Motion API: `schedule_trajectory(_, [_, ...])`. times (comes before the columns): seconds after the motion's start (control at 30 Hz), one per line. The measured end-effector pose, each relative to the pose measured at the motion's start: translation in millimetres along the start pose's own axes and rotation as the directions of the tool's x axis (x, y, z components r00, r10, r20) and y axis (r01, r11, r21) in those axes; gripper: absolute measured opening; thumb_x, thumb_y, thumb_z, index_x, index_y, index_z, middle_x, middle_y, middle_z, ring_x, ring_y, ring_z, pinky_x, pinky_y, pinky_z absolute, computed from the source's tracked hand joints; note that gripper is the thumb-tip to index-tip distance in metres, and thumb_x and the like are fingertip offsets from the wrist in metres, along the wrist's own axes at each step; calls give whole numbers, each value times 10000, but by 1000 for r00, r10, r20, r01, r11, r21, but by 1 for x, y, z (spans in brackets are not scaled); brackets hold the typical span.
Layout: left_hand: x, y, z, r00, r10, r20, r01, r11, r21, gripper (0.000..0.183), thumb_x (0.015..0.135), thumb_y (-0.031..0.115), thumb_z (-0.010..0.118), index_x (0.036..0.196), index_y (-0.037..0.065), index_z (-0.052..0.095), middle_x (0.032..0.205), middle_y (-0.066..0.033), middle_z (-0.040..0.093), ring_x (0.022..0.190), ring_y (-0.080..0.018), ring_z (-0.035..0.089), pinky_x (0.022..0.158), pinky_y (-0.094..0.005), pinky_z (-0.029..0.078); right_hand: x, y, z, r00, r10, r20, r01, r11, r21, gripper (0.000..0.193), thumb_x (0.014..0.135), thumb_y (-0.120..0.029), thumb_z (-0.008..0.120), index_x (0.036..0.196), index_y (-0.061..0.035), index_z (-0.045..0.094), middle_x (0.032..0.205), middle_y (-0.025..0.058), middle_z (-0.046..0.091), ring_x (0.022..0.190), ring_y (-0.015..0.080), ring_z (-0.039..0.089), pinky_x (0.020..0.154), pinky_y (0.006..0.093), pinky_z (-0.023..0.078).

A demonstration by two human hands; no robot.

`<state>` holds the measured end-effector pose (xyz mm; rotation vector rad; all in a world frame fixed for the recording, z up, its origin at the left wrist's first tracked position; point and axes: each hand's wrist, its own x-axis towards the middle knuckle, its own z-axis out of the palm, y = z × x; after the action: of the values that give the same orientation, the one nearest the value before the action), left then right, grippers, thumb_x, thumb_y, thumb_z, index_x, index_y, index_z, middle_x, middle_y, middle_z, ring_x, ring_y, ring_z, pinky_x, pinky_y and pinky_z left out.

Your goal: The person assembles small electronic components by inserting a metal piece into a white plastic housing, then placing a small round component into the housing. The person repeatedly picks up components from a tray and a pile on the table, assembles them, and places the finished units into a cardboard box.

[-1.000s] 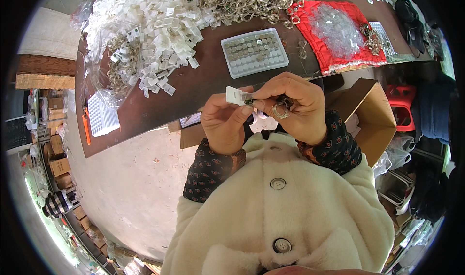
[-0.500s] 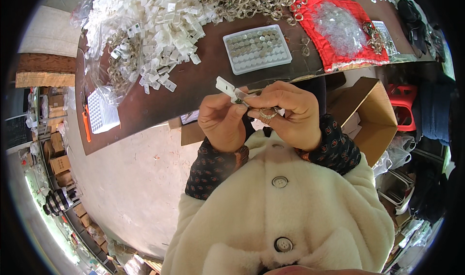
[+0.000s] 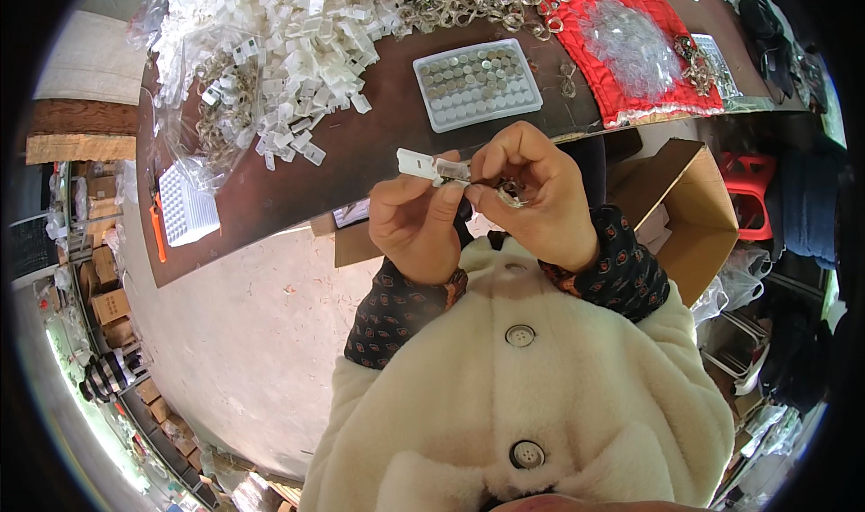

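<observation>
My left hand (image 3: 417, 228) pinches a small white hinged plastic case (image 3: 419, 164) between thumb and fingers, in front of my body near the table edge. The case lies open, its lid spread to the left and its clearer half toward the right. Close against it, my right hand (image 3: 538, 192) has thumb and forefinger at the case's right end. A thin coil of beige and dark wire (image 3: 511, 192) sits inside the curl of my right fingers. Beyond my hands stands a white tray (image 3: 439, 120) with rows of round silvery coin cells (image 3: 478, 72).
A large heap of white plastic cases (image 3: 306, 25) covers the table's far left, beside a pile of coiled wires (image 3: 468, 3). Clear plastic pieces lie on a red cloth (image 3: 613, 111) at right. An orange-handled tool (image 3: 159, 231) rests left; a cardboard box (image 3: 698, 214) stands below right.
My right fingers have lifted slightly and bent more, uncovering the clearer half of the case. The case has turned nearer to level in my left hand.
</observation>
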<state>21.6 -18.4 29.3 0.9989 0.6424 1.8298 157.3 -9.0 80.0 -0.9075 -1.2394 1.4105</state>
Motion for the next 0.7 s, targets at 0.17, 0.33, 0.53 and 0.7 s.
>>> schedule_trajectory(0.17, [-2,-1,2,998,59,4,-59,998,14,268,893,-48,664,1102,59,535,1111,-246,666,994,-239,665,926,-370,516,1,0,3,998,-37,-43,41,993,107,296,809,164,627,917,-60,465,936,42,574,857,84,565,775,241,484])
schedule_trajectory(0.33, [-1,0,2,996,54,75,-57,998,41,278,887,-24,684,1101,48,523,1088,-253,668,962,-231,667,912,-373,520,2,-9,-5,998,-54,-16,54,999,7,283,783,159,621,885,-60,473,906,50,596,804,89,570,741,244,481])
schedule_trajectory(0.53, [2,4,-4,982,-159,104,179,956,-233,224,928,53,661,1109,54,528,1094,-222,670,958,-234,663,891,-385,532,14,-5,-15,931,329,159,-365,826,429,254,764,100,713,863,-53,536,844,7,580,786,55,561,658,217,453])
schedule_trajectory(0.7, [2,-1,-7,968,-249,34,249,935,-253,211,951,58,626,1150,52,554,1130,-183,665,998,-231,646,899,-362,518,4,4,-1,996,-87,20,88,996,-35,213,809,89,725,933,-28,597,886,56,639,806,139,634,743,260,502])
